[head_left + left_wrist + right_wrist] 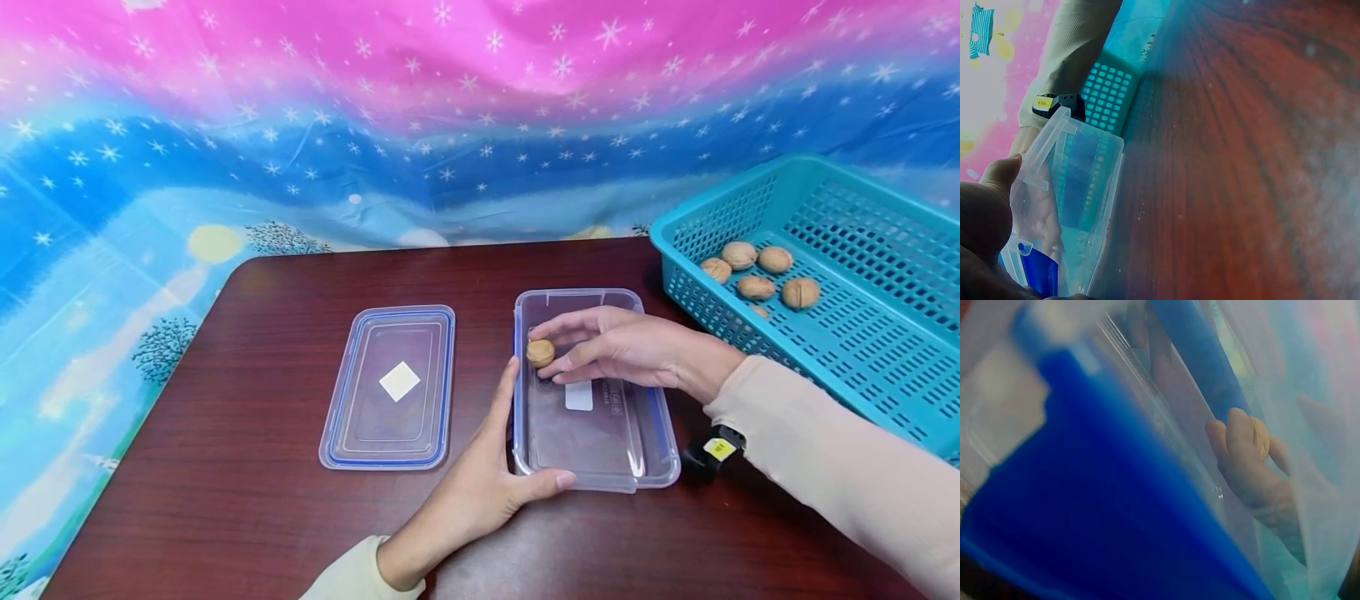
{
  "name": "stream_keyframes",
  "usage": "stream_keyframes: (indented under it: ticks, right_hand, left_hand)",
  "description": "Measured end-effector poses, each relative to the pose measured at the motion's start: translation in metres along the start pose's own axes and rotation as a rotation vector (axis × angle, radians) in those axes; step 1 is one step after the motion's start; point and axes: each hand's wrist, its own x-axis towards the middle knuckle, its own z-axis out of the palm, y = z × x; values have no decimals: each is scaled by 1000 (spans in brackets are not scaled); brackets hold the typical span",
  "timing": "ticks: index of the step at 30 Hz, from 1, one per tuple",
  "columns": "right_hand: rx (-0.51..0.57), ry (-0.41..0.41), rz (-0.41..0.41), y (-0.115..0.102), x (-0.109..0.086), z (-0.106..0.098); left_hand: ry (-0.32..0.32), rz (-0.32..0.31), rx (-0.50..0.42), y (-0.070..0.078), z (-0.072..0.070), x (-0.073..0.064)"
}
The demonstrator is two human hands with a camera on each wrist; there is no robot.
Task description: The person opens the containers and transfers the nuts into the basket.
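A clear plastic food container (600, 482) with blue side clips stands on the table. My right hand (618, 350) reaches into it from the right, holding a walnut (540, 352) at the fingertips near the far left part. In the right wrist view the walnut (1262, 439) shows between fingers and thumb, seen through the cloudy wall and past a blurred blue clip. Around the container's near left corner, my left hand (483, 475) holds it, thumb on the front rim and fingers along the left side. In the left wrist view its thumb (1004, 175) touches the rim; the other fingers are mostly hidden.
Left of the container lies its clear lid (375, 421) with a blue seal and a white label. A turquoise basket (806, 162) holding several walnuts (800, 292) stands at the right, behind my right forearm. A patterned cloth (450, 167) hangs beyond the table (247, 433).
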Motion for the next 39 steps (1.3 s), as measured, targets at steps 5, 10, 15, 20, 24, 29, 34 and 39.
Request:
stream_keyframes:
  ticks: [5,10,15,20,24,29,34,39]
  right_hand:
    - [-9,61,-14,0,0,1]
    - [-33,83,-39,1,-1,1]
    - [-54,98,-54,1,-3,2]
    - [-79,112,-55,2,-2,3]
    - [-91,105,-70,2,-3,4]
    - [-104,95,-101,2,-6,3]
    - [-98,108,-123,0,-12,2]
    - [-148,138,-133,-8,-23,5]
  left_hand:
    - [2,0,3,-1,0,0]
    - [2,4,4,-1,0,0]
    - [2,5,5,0,0,0]
    - [-1,8,4,0,0,0]
    - [-2,6,3,0,0,1]
    - [1,10,0,0,0,0]
    - [4,18,-9,1,0,0]
    - [9,12,-3,0,0,0]
